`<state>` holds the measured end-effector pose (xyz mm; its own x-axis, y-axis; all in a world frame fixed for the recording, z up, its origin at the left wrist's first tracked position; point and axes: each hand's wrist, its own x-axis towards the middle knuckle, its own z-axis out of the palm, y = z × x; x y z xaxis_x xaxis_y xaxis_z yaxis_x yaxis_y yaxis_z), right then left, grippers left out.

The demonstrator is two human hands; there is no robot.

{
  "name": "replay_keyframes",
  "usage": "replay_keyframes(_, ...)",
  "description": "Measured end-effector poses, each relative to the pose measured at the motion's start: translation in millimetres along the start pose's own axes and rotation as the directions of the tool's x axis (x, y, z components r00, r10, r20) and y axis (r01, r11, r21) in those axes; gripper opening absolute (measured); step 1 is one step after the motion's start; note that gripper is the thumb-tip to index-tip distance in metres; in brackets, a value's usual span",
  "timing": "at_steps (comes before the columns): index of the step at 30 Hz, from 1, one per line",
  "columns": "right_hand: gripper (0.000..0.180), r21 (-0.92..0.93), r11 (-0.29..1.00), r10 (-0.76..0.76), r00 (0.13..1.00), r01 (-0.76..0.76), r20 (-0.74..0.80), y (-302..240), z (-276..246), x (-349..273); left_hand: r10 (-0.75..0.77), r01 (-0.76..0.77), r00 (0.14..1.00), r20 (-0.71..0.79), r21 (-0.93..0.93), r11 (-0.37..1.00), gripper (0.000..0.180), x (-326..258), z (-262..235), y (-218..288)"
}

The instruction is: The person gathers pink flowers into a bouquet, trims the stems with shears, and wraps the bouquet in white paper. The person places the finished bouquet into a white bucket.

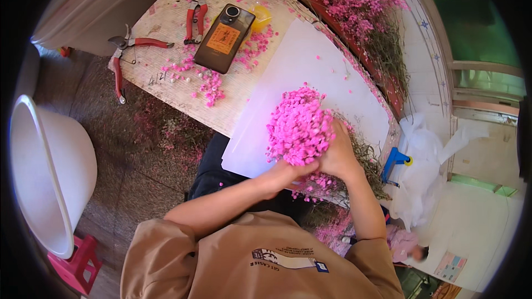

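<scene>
So the pink bunch [299, 127] is up in both hands, just above the near part of the white sheet [277, 72], blooms facing the camera. Looks like it's held low, under the flower head, so the stems stay packed and the blooms don't get squashed. The 2 red-handled pruners [195, 22] [145, 42] and the phone [224, 39] sit off the sheet, probably to keep it free.

Pose-wise, the left hand [284, 178] comes in flat from the left, grasping just under the blooms; the right hand [339, 152] wraps the right side, forearm angled up. Some fingertips are hidden, so can't tell exactly how tight.
</scene>
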<state>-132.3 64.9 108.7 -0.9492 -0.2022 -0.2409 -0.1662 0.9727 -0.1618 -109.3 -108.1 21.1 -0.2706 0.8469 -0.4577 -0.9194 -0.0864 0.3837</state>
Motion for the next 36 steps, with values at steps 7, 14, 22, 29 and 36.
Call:
replay_keyframes(7,0.075,0.113,0.994,0.008,0.999,-0.003,-0.046,0,-3,5,0.442,-0.205,0.895,-0.063,0.821,0.533,0.02,-38,-85,71)
replay_keyframes(14,0.102,-0.138,0.99,-0.039,0.947,-0.006,-0.32,-36,30,-34,0.782,-0.525,0.558,0.276,0.848,0.075,0.035,3,-79,127)
replay_keyframes(22,0.101,-0.129,0.991,-0.019,0.954,-0.02,-0.299,-37,28,-33,0.619,-0.383,0.758,0.205,0.908,0.168,0.019,26,-84,132)
replay_keyframes(29,0.103,-0.137,0.991,-0.037,0.949,-0.006,-0.313,-36,33,-33,0.701,-0.441,0.686,0.198,0.879,0.183,0.02,27,-80,129)
replay_keyframes(36,0.105,-0.114,0.993,-0.021,0.951,-0.016,-0.31,-38,32,-33,0.669,-0.5,0.692,0.271,0.848,0.174,0.019,32,-85,131)
